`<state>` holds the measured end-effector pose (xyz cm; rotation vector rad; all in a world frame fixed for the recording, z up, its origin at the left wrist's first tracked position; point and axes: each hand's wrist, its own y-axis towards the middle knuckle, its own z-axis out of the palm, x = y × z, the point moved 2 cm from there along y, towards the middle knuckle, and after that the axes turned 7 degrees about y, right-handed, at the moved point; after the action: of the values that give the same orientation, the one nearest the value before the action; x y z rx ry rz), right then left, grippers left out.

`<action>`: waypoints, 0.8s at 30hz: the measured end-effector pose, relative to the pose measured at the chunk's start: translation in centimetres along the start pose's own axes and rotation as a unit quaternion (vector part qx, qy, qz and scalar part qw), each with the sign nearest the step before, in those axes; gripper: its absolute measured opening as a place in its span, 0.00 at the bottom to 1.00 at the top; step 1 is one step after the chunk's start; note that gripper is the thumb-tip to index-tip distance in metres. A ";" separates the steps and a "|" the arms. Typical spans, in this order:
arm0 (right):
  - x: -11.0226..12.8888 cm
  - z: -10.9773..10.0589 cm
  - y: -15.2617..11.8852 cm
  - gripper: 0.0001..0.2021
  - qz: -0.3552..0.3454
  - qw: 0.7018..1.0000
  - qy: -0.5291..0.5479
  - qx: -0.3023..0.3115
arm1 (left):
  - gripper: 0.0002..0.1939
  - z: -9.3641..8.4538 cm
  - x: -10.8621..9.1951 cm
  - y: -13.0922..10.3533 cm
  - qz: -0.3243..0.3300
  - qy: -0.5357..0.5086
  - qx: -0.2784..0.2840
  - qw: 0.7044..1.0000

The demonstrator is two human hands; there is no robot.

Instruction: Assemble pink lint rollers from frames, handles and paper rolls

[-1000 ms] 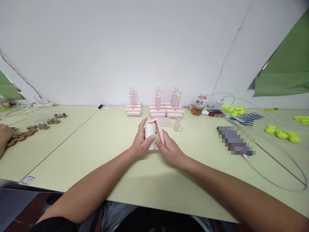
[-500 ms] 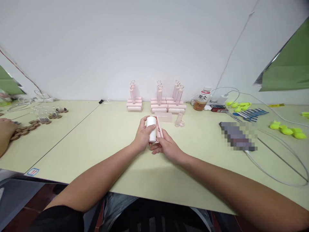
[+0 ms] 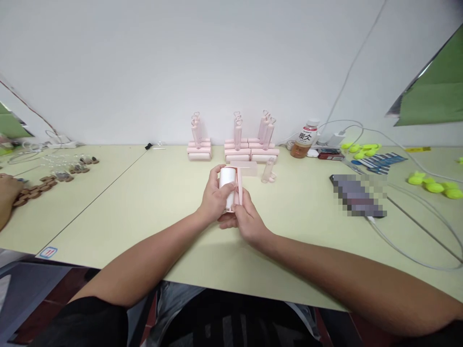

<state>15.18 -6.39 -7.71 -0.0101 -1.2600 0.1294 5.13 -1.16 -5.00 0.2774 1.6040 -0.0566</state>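
Observation:
My left hand (image 3: 212, 198) is closed around a white roll (image 3: 226, 180), its thumb pressed across the front. Wrapped on the lower right side, my right hand (image 3: 251, 218) grips a pink lint roller holder (image 3: 239, 185). The roll stands upright against the holder and seems to sit at least partly inside it; fingers hide the lower end. Just beyond my hands lie a pale pink cover (image 3: 246, 168) and a clear pink handle (image 3: 267, 171). Farther back, several pink lint rollers (image 3: 238, 153) stand along the wall with their handles up.
A drink bottle (image 3: 304, 140) stands at the back right, near cables. A phone (image 3: 356, 196) with a charging cord lies to the right, yellow-green pieces (image 3: 434, 185) beyond it. On the left, another person's hand (image 3: 9, 193) is beside brown wooden pieces (image 3: 36, 190).
The white roll and the pink holder have come closer together, with the holder's edges now around the roll's top and side. The camera view has shifted slightly.

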 end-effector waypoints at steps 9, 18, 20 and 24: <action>0.3 0.3 -0.4 0.26 -0.092 0.995 -0.004 0.035 | 0.29 0.1 -0.9 -0.2 0.045 -0.006 0.013 0.999; -0.6 -0.1 0.1 0.26 -0.187 0.981 -0.023 0.051 | 0.29 0.3 -1.3 -0.2 0.053 -0.048 0.006 0.997; -0.8 -0.2 0.2 0.26 -0.176 0.983 -0.026 0.053 | 0.29 0.3 -1.0 -0.1 0.033 -0.051 0.014 0.998; -1.2 -0.5 0.4 0.26 -0.137 0.988 -0.050 0.053 | 0.27 0.3 -0.1 0.0 -0.016 -0.025 -0.002 1.000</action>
<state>15.22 -6.09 -9.07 0.2630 -1.3410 -0.0413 5.42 -1.25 -4.91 0.2450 1.5581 -0.0843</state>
